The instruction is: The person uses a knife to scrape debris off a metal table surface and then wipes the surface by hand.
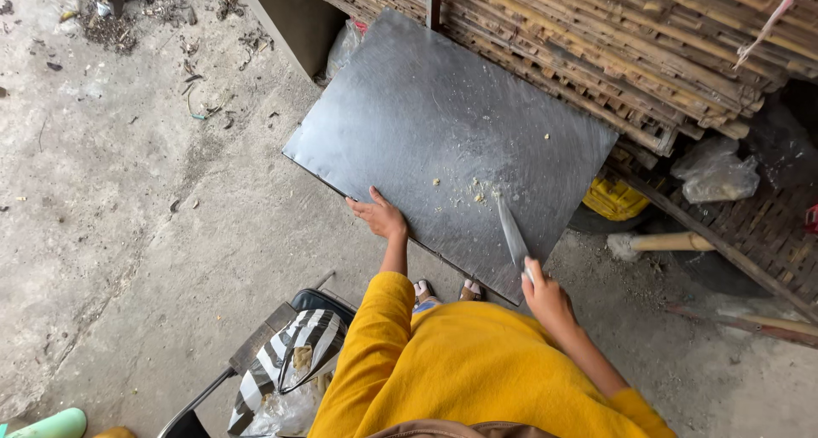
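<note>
At the far left the ground (128,216) is rough, cracked concrete with dry litter scattered over it. Nearer me, by my left elbow, a striped black-and-white bag (285,361) slumps open, soft and crumpled, against a dark chair seat (319,302). My left hand (381,216) lies flat on the near edge of the metal sheet (426,114), fingers together and thumb out, pressing it steady. The sheet is a broad, dull grey rectangle, scratched and faintly shiny, tilted up against a stack of split bamboo slats (613,46). Pale crumbs (473,191) cling to its middle. My right hand (545,297) is curled tightly round the handle of a knife (513,238), whose narrow, flat steel blade lies on the sheet and points at the crumbs. Further right sit a yellow plastic crate (613,201), a crinkled clear bag (716,175) and a woven mat (767,229).
</note>
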